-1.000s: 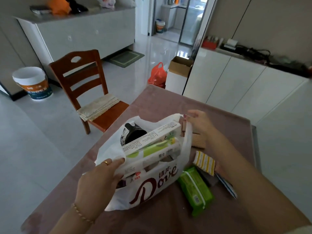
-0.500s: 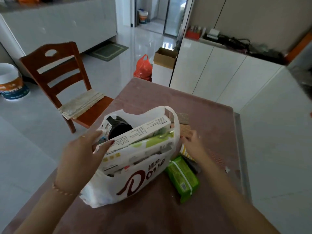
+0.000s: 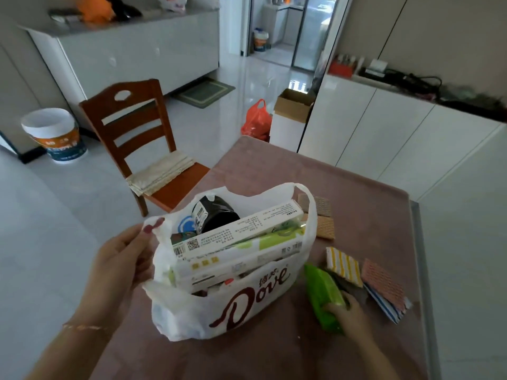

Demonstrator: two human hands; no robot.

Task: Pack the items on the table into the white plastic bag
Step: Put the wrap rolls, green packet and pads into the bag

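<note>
Head view: the white plastic bag [image 3: 219, 305], printed with a brown Dove logo, stands on the mauve table [image 3: 356, 187] near its front edge, mouth up and already well filled. The left hand [image 3: 120, 267] pinches the bag's left handle and rim between thumb and fingers, most likely to keep the mouth spread and the soft sides from slumping while more goes in. Inside, a long white carton [image 3: 238, 229] lies across the opening, its long axis running from lower left up to upper right, with a green-and-white pack [image 3: 247, 253] lying parallel just in front of it. A black jar [image 3: 216, 218] leans behind them, its top tilted toward the far left.

Just right of the bag, the right hand [image 3: 345, 311] closes over the near end of a green soft pack [image 3: 323, 294] that lies flat on the table; its long axis runs away from the person and slightly left, toward the bag. That grip at the end suggests it is the next item to go in. Beside it lie a yellow-striped cloth [image 3: 343, 266], a pink checked cloth [image 3: 384, 283] and a blue-striped one [image 3: 384, 308], overlapping. Two tan wafer-like squares [image 3: 325, 218] rest behind the bag's right handle
</note>
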